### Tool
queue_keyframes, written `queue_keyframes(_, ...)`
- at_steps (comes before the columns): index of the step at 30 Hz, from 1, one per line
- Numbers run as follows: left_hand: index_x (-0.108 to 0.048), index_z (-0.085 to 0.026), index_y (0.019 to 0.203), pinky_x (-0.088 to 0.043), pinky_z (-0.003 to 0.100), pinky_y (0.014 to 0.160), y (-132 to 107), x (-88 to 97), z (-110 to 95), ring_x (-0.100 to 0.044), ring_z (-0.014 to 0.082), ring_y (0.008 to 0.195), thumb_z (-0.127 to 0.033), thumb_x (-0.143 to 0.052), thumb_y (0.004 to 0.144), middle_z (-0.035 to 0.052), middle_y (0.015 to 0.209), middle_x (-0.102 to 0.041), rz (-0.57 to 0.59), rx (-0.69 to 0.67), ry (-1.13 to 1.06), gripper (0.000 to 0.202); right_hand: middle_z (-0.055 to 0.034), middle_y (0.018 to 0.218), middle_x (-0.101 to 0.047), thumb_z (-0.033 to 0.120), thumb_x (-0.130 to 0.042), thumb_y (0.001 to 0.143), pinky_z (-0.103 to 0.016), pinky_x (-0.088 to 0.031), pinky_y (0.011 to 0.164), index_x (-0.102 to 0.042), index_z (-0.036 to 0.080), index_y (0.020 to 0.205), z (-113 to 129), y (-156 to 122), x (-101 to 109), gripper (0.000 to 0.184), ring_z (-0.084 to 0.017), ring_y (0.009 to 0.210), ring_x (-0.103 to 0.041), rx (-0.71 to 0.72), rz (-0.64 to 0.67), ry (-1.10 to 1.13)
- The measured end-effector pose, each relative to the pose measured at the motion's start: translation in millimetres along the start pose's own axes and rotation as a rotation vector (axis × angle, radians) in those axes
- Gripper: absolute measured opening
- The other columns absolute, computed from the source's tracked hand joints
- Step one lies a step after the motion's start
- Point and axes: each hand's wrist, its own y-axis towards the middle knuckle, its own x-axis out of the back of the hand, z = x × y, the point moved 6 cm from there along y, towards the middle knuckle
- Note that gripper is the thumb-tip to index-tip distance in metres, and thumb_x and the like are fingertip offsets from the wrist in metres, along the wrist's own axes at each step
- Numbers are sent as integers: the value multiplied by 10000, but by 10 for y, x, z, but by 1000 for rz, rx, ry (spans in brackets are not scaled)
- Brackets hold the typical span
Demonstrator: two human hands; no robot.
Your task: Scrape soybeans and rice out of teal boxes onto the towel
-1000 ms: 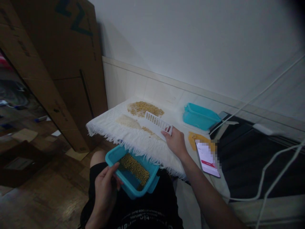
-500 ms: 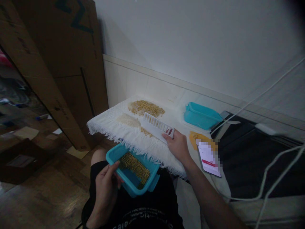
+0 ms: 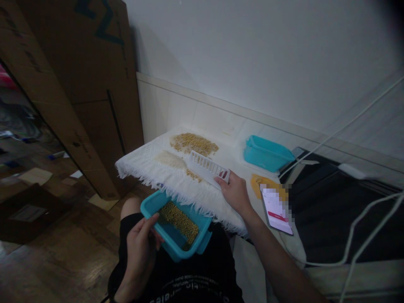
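Observation:
My left hand point(image 3: 141, 237) grips the near left rim of a teal plastic basin point(image 3: 151, 233), which rests over my lap under the cloth's fringe. Soybeans point(image 3: 179, 221) lie in it. My right hand point(image 3: 233, 191) is closed on the right end of a white slotted plastic tray point(image 3: 206, 168), held low over the white cloth point(image 3: 217, 206). A few soybeans point(image 3: 193, 174) lie by the tray's near side. To its left is a patch of pale grains, like rice point(image 3: 170, 160). A larger pile of soybeans point(image 3: 194, 143) spreads behind it.
Another teal basin point(image 3: 268, 153) stands at the table's back right. Nearer are a yellow-orange item point(image 3: 256, 185) and a lit phone point(image 3: 276, 212). White cables point(image 3: 350, 235) cross the right side. A tall cardboard box point(image 3: 94, 84) stands at left, against the wall point(image 3: 252, 54).
The white slotted tray and my right hand have shifted very slightly, a little to the left. My left hand and the basin stay put.

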Motion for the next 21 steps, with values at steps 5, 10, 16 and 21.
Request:
queue_keyframes(5,-560,-193,441,-304,202,324,-2,-8,-22,-419,87,306,-384,-748,733,-20,354,-532,18,-17,8,396,-43,774,-749,378,-600,850,-289,-452,640,-662,222,856,-1,-49,8,168,-234,731,-694,0,8,18)
queue_keyframes(10,-555,-194,449,-296,204,318,11,-13,-9,-416,86,293,-395,-765,711,-26,353,-531,15,12,0,392,-50,794,-755,384,-594,853,-298,-462,661,-665,220,858,26,-111,30,178,-239,740,-697,-12,36,30)
queue_keyframes(16,-562,-197,461,-282,208,302,11,-10,-15,-410,93,288,-391,-750,723,-27,348,-530,19,-2,7,376,-45,774,-749,387,-590,855,-292,-457,646,-661,218,850,47,-145,52,183,-235,728,-695,0,37,39)
queue_keyframes(21,-559,-197,472,-294,204,307,10,-9,-5,-414,91,290,-396,-748,726,-29,352,-536,23,10,7,375,-30,737,-737,395,-588,858,-282,-446,621,-647,220,819,43,-153,52,188,-225,701,-692,10,48,54)
